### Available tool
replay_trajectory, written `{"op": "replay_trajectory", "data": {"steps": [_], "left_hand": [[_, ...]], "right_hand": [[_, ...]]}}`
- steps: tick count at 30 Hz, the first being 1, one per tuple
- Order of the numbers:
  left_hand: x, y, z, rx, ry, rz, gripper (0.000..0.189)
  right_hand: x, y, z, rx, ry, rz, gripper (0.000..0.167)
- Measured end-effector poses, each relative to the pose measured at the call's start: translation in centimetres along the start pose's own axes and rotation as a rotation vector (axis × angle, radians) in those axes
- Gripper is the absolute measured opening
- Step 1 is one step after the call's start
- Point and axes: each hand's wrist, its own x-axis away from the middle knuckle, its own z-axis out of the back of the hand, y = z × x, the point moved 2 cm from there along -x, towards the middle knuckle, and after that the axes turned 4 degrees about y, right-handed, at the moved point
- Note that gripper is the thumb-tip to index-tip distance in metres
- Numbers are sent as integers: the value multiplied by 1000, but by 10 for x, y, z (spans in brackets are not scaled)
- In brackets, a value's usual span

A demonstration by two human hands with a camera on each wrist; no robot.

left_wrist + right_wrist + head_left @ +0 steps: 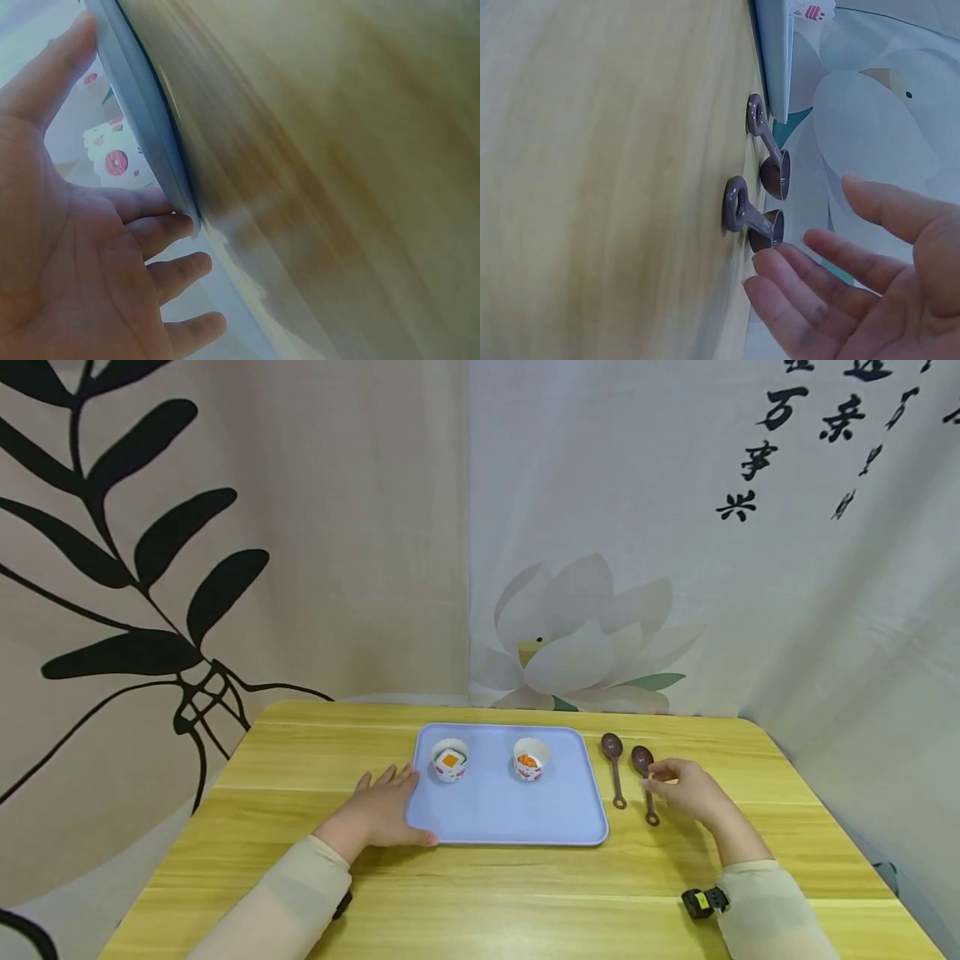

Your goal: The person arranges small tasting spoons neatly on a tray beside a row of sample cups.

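A light blue tray [510,814] lies on the table, with two small patterned paper cups on it. The left cup [449,773] holds a white piece with an orange square on top; orange pieces sit in the right cup [542,750]. My left hand [378,812] rests at the tray's left side, thumb by the near-left corner and fingers spread along the edge. To the right of the tray lie two brown spoons, an inner spoon [617,781] and an outer spoon [651,808]. At the outer spoon is my right hand [693,789], its fingertips [769,262] close beside the bowl and the thumb held apart.
The wooden table [525,902] runs back to a curtain [375,568] printed with leaves, a lotus and writing. A black wrist camera [703,902] is worn over the right sleeve.
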Motion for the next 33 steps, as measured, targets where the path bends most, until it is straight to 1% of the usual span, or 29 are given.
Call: {"op": "replay_trajectory", "data": {"steps": [5, 11, 18, 22, 28, 33], "left_hand": [[1, 0, 0, 3, -3, 4, 119], [1, 1, 2, 3, -1, 3, 119], [1, 2, 2, 9, 2, 2, 118], [1, 1, 2, 9, 5, 1, 118], [1, 2, 1, 8, 1, 3, 118], [1, 3, 2, 12, -1, 4, 118]], "right_hand": [[-1, 0, -1, -84, -35, -51, 49], [-3, 4, -3, -158, -61, -84, 47], [-8, 9, -6, -176, -65, -91, 45], [-10, 10, -7, -184, -62, -104, 44], [-12, 11, -8, -166, -58, -117, 42], [-14, 10, -9, -178, -64, -127, 41]]}}
